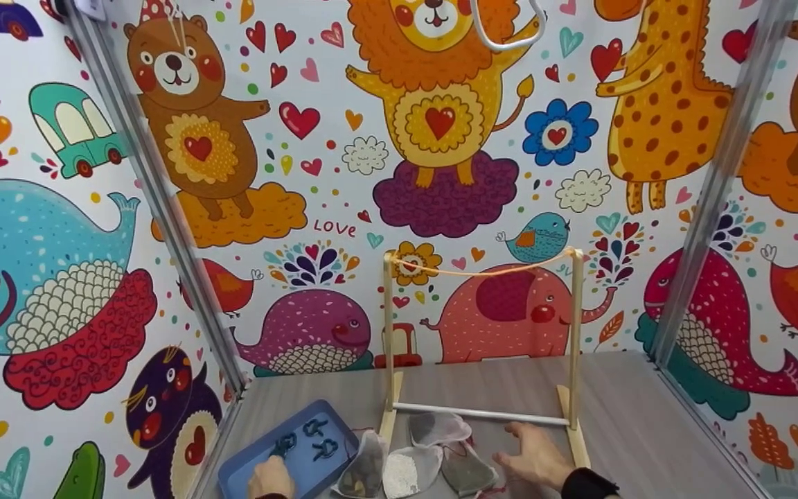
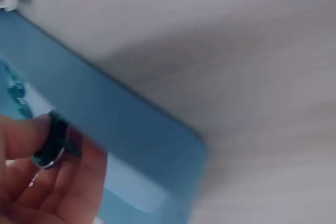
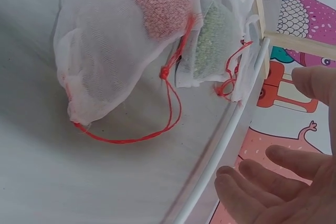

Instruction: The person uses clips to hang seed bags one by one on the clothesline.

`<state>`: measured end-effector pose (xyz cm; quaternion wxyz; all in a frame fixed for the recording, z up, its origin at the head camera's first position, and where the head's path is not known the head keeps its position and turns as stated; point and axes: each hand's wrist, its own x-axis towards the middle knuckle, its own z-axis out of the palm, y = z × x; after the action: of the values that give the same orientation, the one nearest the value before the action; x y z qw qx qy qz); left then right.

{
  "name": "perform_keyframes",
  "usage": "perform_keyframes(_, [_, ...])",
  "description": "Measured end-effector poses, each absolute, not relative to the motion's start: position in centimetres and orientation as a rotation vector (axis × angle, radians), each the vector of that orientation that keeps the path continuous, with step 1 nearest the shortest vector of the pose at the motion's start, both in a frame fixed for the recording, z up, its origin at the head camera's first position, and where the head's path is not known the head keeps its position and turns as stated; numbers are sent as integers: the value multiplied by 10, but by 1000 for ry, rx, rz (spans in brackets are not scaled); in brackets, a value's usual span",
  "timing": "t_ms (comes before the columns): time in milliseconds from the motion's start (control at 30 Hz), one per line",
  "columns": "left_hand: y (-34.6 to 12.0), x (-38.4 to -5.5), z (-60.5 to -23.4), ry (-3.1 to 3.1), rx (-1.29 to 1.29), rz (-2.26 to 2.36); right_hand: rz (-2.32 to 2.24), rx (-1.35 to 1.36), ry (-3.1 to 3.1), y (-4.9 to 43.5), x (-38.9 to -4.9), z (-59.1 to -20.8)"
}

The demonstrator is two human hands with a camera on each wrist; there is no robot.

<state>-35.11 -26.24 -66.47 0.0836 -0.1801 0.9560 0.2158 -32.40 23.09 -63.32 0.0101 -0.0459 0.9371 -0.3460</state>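
My left hand (image 1: 272,478) is over the blue tray (image 1: 246,466), where several dark green clips (image 1: 325,449) lie. In the left wrist view, thumb and fingers pinch a small dark green clip (image 2: 51,145) beside the tray's wall; its exact shape is partly covered. My right hand (image 1: 536,454) holds nothing, its fingers spread near the white bar (image 1: 479,414) of a wooden frame. Close to that hand, the right wrist view has a mesh bag with pink-red filling (image 3: 163,6) and one with green filling (image 3: 212,45), both with red drawstrings.
Several mesh bags, one with white grains (image 1: 400,475), lie between the hands. Two wooden posts (image 1: 574,333) carry a slack orange elastic band (image 1: 496,273) across their tops. Printed walls (image 1: 316,152) enclose the grey table (image 1: 648,416). A white loop (image 1: 508,46) hangs overhead.
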Motion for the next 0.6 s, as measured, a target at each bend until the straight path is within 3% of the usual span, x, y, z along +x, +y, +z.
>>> perform_keyframes(600, [-163,-358,-599,3132,-135,985,-1287,-456,2880,212,-324,-621])
